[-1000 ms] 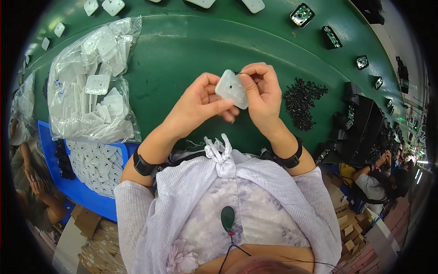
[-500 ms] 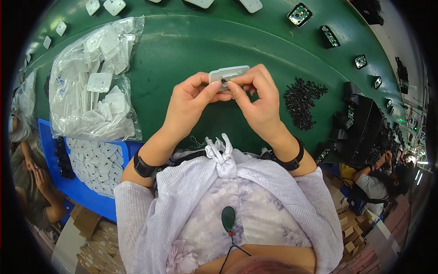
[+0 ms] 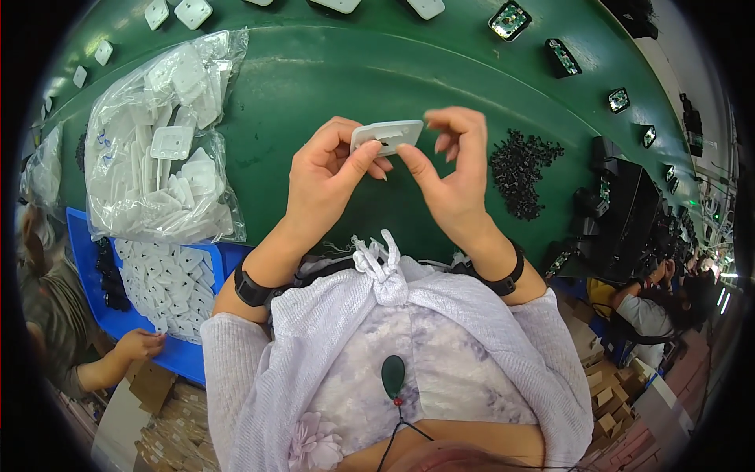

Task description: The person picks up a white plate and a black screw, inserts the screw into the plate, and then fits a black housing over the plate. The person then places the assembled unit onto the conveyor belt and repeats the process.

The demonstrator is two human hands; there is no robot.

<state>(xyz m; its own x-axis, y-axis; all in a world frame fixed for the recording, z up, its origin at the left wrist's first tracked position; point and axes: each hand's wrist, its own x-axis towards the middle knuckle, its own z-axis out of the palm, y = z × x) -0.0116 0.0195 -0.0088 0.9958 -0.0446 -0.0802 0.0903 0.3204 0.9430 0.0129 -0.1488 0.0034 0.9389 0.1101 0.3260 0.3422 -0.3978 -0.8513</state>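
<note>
My left hand (image 3: 324, 173) is closed on a white plastic cover (image 3: 403, 130), thumb on its near face and fingers behind. A small black piece (image 3: 384, 143) sits on the cover beside that thumb. My right hand (image 3: 458, 177) is open, its fingers lifted apart from the cover and slightly blurred. The right thumb tip is at the cover's lower edge; whether it touches I cannot tell. To the right of this hand, a pile of small black parts (image 3: 523, 173) lies on the green table (image 3: 314, 86).
At left lies a clear bag of white covers (image 3: 118, 181). Below it, a blue bin (image 3: 177, 358) holds many white pieces (image 3: 165, 283), with a co-worker's hand (image 3: 140, 344) at its rim. Black housings with circuit boards (image 3: 510, 21) line the far right; a black box (image 3: 629, 212) stands nearer.
My right fingers have come off the cover and spread, and the cover has shifted slightly left. A co-worker's hand has reached the blue bin. The far row of parts has slid slightly left.
</note>
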